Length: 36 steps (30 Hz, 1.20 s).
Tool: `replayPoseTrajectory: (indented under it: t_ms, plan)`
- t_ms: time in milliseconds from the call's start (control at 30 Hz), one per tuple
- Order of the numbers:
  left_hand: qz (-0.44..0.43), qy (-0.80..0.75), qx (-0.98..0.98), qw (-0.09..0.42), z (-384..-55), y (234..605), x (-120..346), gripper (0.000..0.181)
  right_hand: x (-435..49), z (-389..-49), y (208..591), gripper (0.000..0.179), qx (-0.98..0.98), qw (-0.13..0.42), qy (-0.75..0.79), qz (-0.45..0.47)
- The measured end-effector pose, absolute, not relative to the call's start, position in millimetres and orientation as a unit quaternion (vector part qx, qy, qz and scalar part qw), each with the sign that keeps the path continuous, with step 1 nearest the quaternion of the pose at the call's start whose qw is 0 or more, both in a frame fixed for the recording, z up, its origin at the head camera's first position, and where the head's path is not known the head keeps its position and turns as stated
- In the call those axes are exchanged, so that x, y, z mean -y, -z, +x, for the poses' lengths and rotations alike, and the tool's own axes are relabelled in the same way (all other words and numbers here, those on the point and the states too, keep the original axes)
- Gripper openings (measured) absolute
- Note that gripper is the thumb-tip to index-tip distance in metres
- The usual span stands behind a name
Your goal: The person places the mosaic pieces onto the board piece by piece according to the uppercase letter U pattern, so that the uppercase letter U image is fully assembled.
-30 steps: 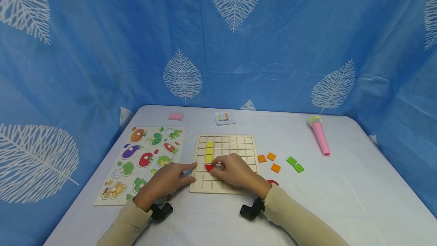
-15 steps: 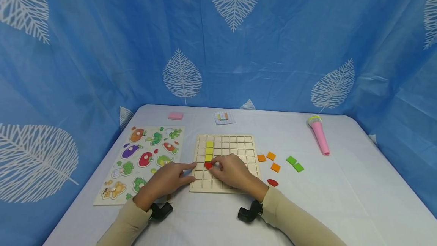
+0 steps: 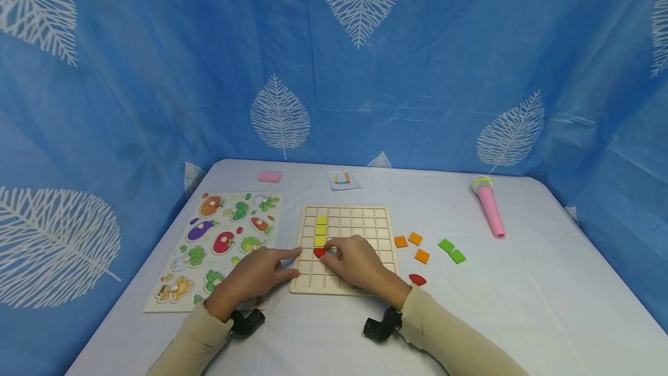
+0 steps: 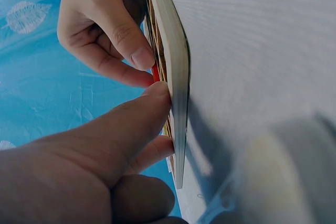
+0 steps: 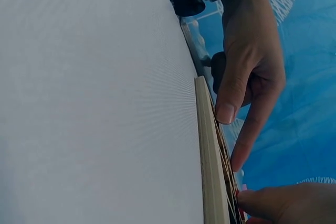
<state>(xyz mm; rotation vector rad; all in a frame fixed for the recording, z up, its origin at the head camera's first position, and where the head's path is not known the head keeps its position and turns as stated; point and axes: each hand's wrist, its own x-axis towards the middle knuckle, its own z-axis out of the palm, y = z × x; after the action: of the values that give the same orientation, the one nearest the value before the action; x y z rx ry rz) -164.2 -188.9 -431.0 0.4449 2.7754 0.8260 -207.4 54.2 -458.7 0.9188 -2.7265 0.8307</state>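
A square wooden grid board (image 3: 341, 286) lies in front of me, with a short column of yellow square tiles (image 3: 320, 230) set in its left part. Directly below that column sits a red tile with a curved edge (image 3: 319, 253), pinched between the thumb and index finger of my right hand (image 3: 359, 263). Part of the red tile is hidden by those fingertips. My left hand (image 3: 258, 274) rests its outstretched thumb and index finger on the board's left edge. In the left wrist view, the red tile (image 4: 155, 73) shows as a thin sliver beside the right fingertips.
Left of the board lies a vegetable puzzle (image 3: 213, 263), partly under my left forearm. Orange tiles (image 3: 421, 256), green tiles (image 3: 457, 256) and another red tile (image 3: 417, 279) lie to the right. Farther off are a pink microphone (image 3: 489, 209), a pattern card (image 3: 344, 179) and a pink block (image 3: 269, 176).
My right hand has shifted slightly away from me with the red tile, which now sits closer under the yellow column. The loose red tile near the right wrist is more exposed. My left hand stays put.
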Motion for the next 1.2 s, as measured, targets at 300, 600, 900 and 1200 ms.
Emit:
replayPoseTrajectory:
  t_ms: [300, 600, 900, 1200]
  plan:
    - [0.143, -0.28, -0.943, 0.112, -164, 430, 188, 0.057, -53, -207, 461, 0.017, 0.908, 0.071, -0.296, 0.287]
    - [0.132, -0.276, -0.945, 0.117, -165, 431, 188, 0.057, -53, -207, 461, 0.019, 0.907, 0.056, -0.313, 0.274]
    - [0.138, -0.278, -0.944, 0.115, -165, 431, 188, 0.057, -63, -207, 451, 0.013, 0.906, 0.044, -0.345, 0.243]
    - [0.137, -0.275, -0.945, 0.109, -165, 432, 189, 0.057, -89, -210, 436, 0.011, 0.901, 0.052, -0.364, 0.232]
